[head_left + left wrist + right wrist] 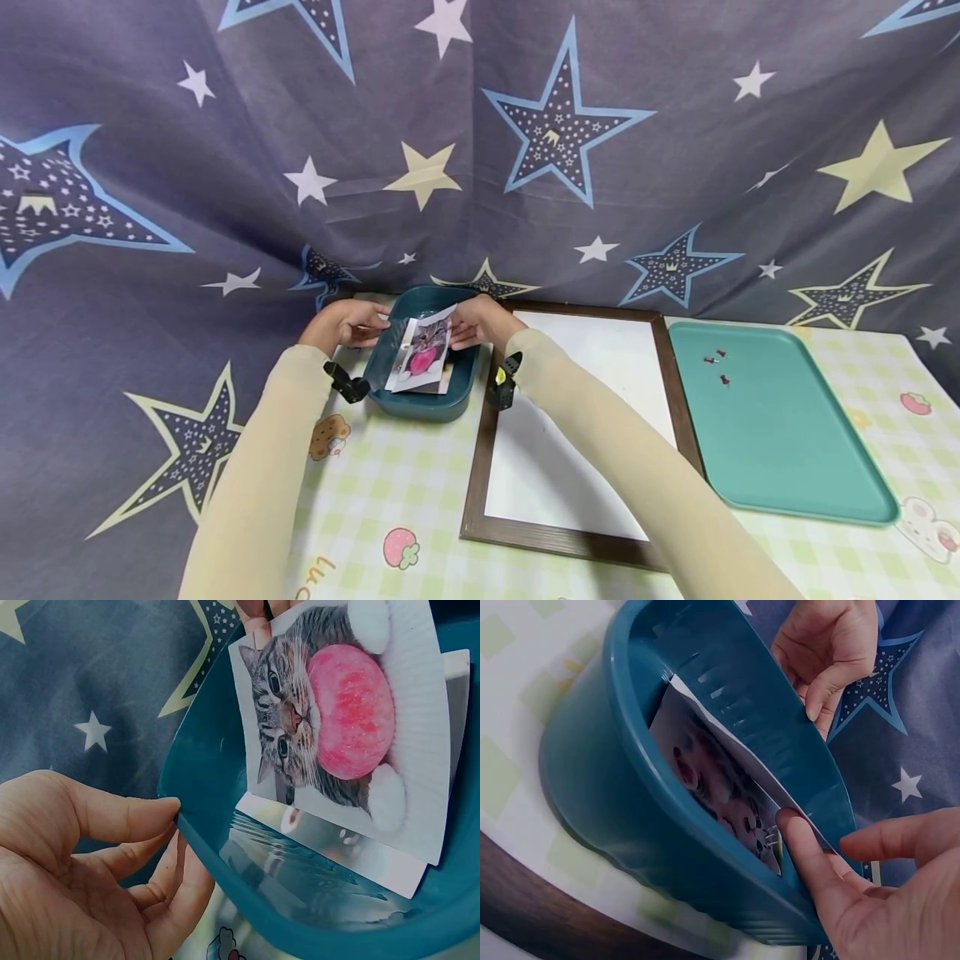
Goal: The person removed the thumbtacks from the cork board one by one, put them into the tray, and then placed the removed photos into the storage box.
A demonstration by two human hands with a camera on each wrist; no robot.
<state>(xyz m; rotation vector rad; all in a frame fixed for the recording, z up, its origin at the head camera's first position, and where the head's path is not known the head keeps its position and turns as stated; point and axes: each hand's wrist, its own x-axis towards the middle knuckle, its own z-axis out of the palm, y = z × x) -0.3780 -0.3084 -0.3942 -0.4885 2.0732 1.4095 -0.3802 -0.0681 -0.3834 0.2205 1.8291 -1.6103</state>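
Observation:
A deep teal plastic bin (420, 408) stands at the back of the table with glossy photos inside. My left hand (351, 322) grips its left rim, thumb on the edge and the other fingers curled along the outer wall. Between the thumb and fingers of my right hand (476, 320) is the far edge of a photo (352, 705) showing a tabby cat with a round pink object. This photo leans up, tilted, inside the bin. Another photo (390, 874) lies partly covered beneath it. The right wrist view shows the photo's underside and dark-toned print (712, 780) below.
Right of the bin lies a white board (577, 500) in a brown wooden frame, under my right forearm. Farther right is a shallow green tray (780, 433) with several red push pins (724, 380). A starry curtain (480, 125) hangs behind the checked tablecloth (420, 492).

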